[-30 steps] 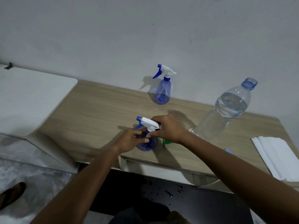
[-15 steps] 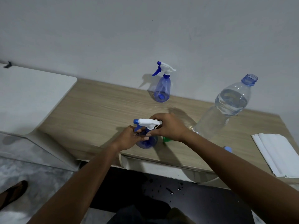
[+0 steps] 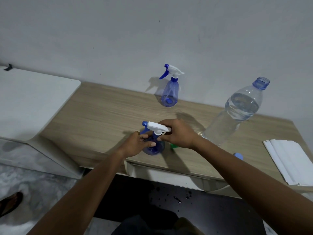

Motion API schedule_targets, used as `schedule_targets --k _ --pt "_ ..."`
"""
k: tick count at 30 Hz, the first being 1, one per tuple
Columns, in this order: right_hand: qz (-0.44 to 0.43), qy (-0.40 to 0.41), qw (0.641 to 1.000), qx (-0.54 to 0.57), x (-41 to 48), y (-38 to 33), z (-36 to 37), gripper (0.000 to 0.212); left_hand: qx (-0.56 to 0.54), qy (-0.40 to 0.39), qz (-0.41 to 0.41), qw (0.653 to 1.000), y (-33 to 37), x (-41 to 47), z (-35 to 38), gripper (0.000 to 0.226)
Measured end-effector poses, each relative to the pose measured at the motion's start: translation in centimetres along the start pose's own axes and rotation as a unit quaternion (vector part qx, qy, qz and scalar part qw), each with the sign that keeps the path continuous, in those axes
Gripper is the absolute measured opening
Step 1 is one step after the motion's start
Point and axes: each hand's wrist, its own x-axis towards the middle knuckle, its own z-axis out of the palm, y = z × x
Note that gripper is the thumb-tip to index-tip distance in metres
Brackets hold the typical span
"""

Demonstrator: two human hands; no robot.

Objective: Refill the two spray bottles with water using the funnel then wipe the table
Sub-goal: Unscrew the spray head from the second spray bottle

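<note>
Pale grey wall (image 3: pixel 152 31) runs behind a wood-grain table (image 3: pixel 101 116), with a white cabinet (image 3: pixel 30 102) against the table's left end.

Near the front edge, about mid-table, stands the near spray bottle (image 3: pixel 155 147), clear blue. The left hand (image 3: pixel 135 145) grips its body from the left, fingers and thumb wrapped round it. The right hand (image 3: pixel 179 133) comes in from the right with fingers curled round the white spray head (image 3: pixel 155 127), thumb at the collar. The head sits over the bottle's neck with its blue nozzle pointing left. I cannot tell whether it is screwed tight.

A green funnel (image 3: pixel 174 146) shows just right of this bottle, mostly hidden under the right wrist.

The far spray bottle (image 3: pixel 169 92) stands upright by the wall, head on, nozzle pointing left, well apart from the hands.

At the right a large water bottle (image 3: pixel 237 112) stands with its mouth open and water up to its shoulder. Its blue cap (image 3: pixel 238 156) lies on the table nearer the front edge, partly behind the right forearm.

Folded white cloth (image 3: pixel 291 160) lies at the table's right end, reaching the front edge.

Below the table the dark floor carries scattered drops, and a sandal (image 3: pixel 10 203) shows at the near left.
</note>
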Motion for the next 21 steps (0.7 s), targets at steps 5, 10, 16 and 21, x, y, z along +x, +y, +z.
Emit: schedule_targets --k 5,10,16,21 --pt "0.002 0.032 0.999 0.007 0.1 -0.3 0.4 0.028 0.012 0.01 0.003 1.0 0.1 0.1 0.0 0.023" --pt "0.007 0.009 0.999 0.047 0.4 -0.2 -0.6 0.021 -0.001 -0.012 0.006 1.0 0.6 -0.2 0.1 0.021" --pt "0.013 0.09 0.966 0.243 1.0 -2.0 -3.6 0.019 -0.015 0.001 0.016 1.0 0.4 -0.2 0.3 0.033" --pt "-0.003 0.207 0.889 0.408 1.9 -3.3 -6.9 0.017 0.037 0.035 0.035 0.998 0.7 0.1 0.6 0.038"
